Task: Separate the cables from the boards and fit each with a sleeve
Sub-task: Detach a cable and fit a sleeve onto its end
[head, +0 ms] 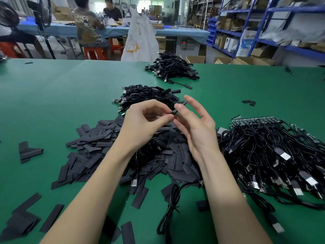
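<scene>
Above a heap of flat black sleeves, my left hand pinches the end of a thin black cable between thumb and curled fingers. My right hand pinches a black sleeve at its lower end with thumb and forefinger; its other fingers are spread. The sleeve points up and to the right and meets the cable end between the two hands. A loose black cable runs down between my forearms. Cables still joined to green boards lie piled on the right.
Two piles of sleeved cables lie beyond my hands, one near and one farther. Stray sleeves are scattered over the green table. People sit at a blue table behind; blue shelving stands at the right.
</scene>
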Motion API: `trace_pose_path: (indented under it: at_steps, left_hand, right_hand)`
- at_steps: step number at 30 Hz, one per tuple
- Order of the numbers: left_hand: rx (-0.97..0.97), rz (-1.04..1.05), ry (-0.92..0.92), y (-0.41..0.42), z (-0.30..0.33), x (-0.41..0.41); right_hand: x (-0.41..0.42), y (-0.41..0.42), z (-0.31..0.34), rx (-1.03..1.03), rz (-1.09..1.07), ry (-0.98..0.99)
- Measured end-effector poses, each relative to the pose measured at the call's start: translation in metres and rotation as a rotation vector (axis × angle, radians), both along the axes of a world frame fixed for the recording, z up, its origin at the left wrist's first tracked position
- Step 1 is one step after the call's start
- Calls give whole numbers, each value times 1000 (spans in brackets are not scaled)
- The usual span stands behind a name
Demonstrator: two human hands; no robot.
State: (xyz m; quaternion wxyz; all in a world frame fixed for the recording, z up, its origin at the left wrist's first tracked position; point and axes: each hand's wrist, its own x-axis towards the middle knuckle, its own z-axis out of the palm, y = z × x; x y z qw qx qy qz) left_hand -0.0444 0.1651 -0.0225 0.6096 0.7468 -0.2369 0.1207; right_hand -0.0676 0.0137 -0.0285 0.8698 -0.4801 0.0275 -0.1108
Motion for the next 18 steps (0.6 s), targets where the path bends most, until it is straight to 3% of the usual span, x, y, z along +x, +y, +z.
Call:
trace_pose_path:
  at_steps: [18]
  left_hand:
    - [-16, 22, 3, 0, 1, -4]
  right_hand:
    - [1, 5, -3, -49, -36, -38]
